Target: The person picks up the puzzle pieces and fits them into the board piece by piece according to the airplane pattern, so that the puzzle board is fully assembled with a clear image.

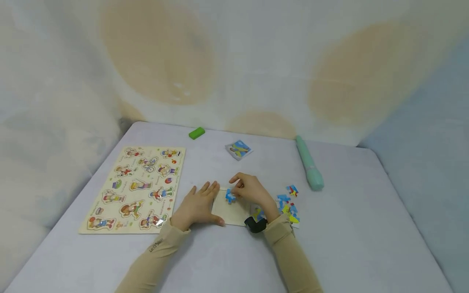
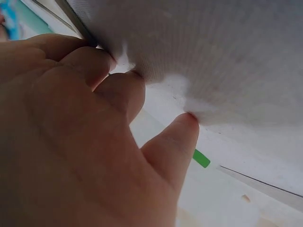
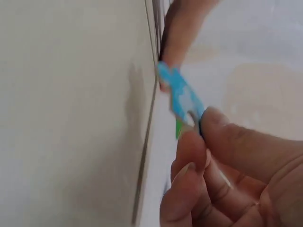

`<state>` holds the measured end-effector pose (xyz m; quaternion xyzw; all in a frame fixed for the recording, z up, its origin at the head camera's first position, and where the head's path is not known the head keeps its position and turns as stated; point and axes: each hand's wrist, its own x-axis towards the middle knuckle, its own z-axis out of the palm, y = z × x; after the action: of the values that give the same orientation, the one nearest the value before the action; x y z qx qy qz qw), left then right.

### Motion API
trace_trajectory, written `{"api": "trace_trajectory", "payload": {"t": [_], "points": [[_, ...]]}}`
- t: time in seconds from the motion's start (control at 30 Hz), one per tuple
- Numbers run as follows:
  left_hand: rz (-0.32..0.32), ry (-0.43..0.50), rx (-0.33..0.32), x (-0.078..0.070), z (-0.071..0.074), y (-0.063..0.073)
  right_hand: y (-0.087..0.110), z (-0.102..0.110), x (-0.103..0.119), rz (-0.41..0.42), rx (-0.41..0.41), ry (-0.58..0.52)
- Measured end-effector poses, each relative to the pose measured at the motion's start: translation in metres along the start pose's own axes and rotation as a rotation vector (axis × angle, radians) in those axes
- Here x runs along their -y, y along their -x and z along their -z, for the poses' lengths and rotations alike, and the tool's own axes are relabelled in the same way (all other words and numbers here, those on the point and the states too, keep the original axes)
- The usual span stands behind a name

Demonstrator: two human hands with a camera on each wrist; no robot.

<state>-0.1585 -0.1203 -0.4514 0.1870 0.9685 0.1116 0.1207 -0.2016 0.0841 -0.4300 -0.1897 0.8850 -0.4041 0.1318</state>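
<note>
One blue puzzle piece point(image 1: 229, 196) is held by the right grip point(image 1: 253, 190), pinched at one end between thumb and fingertips; it is positioned over the far half of the pale square tray point(image 1: 231, 215), left of centre. In the right wrist view, the long axis of the piece runs obliquely from upper left to lower right; the knobbed free end points to the upper left, away from the fingertips; the piece is seen nearly edge-on, tilted relative to the tray surface; contact between piece and tray cannot be determined.

The left grip point(image 1: 198, 206) is released, fingers spread; it lies along the left side of the tray, with the thumb at the near left edge.

Several loose pieces point(image 1: 285, 209) lie right of the tray, with mixed orientations; a picture card point(image 1: 239, 149) lies beyond the tray, set cornerwise; a mint-green baton point(image 1: 309, 165) lies farther right, narrow end pointing to the far edge of the tabletop point(image 1: 351, 236); a green block point(image 1: 197, 133) lies near that edge; a figure board point(image 1: 135, 191) occupies the left side, its long axis running near to far.
</note>
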Motion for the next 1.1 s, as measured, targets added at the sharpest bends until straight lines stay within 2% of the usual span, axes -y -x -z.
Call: {"api": "trace_trajectory", "payload": {"t": [0.27,0.43,0.7,0.8,0.9,1.03,1.1], "points": [[-0.010,0.017,-0.006,-0.005,0.000,-0.001,-0.015,-0.019,0.004,-0.064,-0.020,0.031],[-0.017,0.009,-0.011,-0.005,0.005,0.001,-0.019,-0.026,0.006,-0.072,-0.067,0.076],[-0.016,-0.003,-0.005,0.000,0.005,0.001,-0.021,-0.036,0.007,-0.106,-0.095,0.147],[-0.004,-0.016,-0.007,0.001,0.006,0.000,-0.022,-0.033,0.005,-0.076,-0.094,0.124],[-0.001,-0.010,-0.002,0.000,0.006,-0.002,-0.020,-0.026,0.001,-0.051,-0.057,0.057],[-0.002,-0.001,0.021,-0.002,0.004,-0.002,-0.011,-0.013,-0.009,-0.033,0.000,-0.051],[0.004,-0.003,0.030,-0.003,0.004,-0.001,-0.005,-0.006,-0.015,-0.027,0.002,-0.076]]}}
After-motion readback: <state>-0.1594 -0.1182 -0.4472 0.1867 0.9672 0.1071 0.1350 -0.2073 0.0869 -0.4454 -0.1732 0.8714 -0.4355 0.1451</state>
